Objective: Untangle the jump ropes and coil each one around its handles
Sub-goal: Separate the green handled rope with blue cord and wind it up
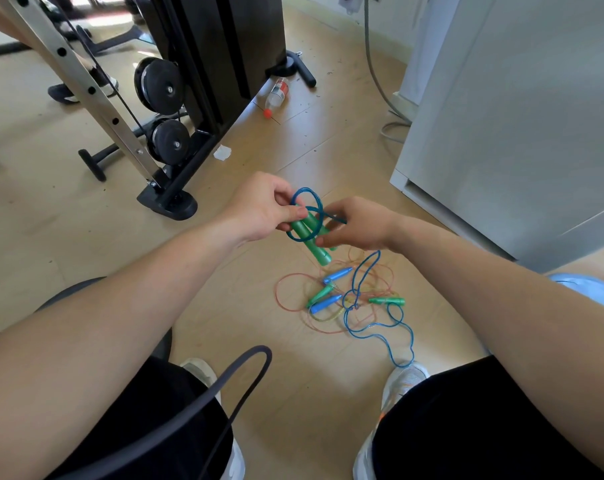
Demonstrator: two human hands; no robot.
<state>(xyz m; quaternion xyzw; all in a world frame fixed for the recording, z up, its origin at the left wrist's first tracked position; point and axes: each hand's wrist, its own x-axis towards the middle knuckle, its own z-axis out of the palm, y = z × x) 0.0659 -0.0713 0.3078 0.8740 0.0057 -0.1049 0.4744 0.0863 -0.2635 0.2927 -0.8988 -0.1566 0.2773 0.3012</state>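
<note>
Blue rope (pixel 306 190) around green handles (pixel 304 233)

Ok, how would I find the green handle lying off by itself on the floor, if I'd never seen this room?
Start at the big white cabinet on the right, then drop to the tangle of thin ropes lying below and left of it. The green handle lies level at the tangle's right edge, alone; the other loose green one lies between two blue handles.

Person's left hand (pixel 259 209) and right hand (pixel 359 225) bare, forearms (pixel 120 306) bare to the frame edge, black cloth (pixel 466 427) over both thighs, white-grey mesh shoes (pixel 406 379), right one with an orange fleck at its side.
</note>
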